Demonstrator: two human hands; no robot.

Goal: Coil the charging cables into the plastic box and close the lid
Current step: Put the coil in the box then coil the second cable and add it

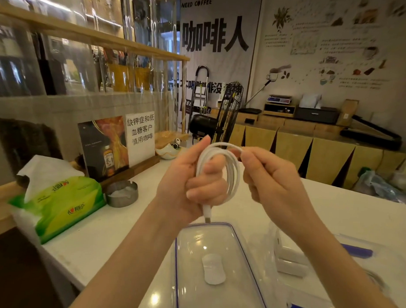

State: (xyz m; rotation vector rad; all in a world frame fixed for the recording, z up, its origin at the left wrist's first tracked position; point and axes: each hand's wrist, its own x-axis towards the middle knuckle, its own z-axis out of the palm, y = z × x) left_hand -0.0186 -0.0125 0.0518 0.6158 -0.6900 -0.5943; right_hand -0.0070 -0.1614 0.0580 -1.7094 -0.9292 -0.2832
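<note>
A white charging cable (pixel 233 171) is wound in several loops, held up above the counter. My left hand (pixel 187 183) is closed around the left side of the coil, with a USB plug (pixel 207 212) hanging below the fist. My right hand (pixel 270 179) pinches the cable at the coil's upper right. Below the hands lies a clear plastic piece with a blue seal line (pixel 245 243), the lid or the box, I cannot tell which. A second clear plastic part with blue latches (pixel 357 251) lies to its right, partly hidden by my right forearm.
A green tissue pack (pixel 60 202) and a metal ashtray (pixel 121 193) sit at the left of the white counter (pixel 116 240). Signs on a wooden stand (pixel 119 146) stand behind them. A black fan (pixel 226 115) is beyond the counter.
</note>
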